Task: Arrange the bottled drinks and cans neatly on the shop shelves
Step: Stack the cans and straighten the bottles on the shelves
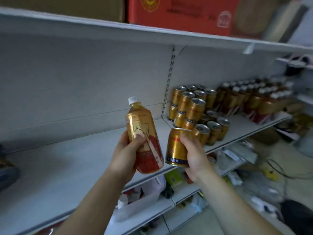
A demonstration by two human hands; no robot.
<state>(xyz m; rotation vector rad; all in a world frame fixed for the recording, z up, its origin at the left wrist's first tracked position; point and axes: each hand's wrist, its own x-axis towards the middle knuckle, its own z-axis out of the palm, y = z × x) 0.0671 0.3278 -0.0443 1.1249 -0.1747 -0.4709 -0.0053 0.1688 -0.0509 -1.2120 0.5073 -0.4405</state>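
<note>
left hand (126, 154) is gripping a gold bottle (144, 134), right hand (194, 153) is clutching a gold can (175, 150), both hovering over the shelf (67, 158).

The print on the bottle (144, 133) label is too smeared to read, and the left hand (126, 152) covers its lower left side. The right hand (194, 154) hides the right half of the can (176, 148). At the right of the frame the rows of bottles (254, 97) blur together, no counting them. The red carton (183, 14) at the top edge is cut off, lettering unreadable. Clutter at lower right is just mush.
</note>
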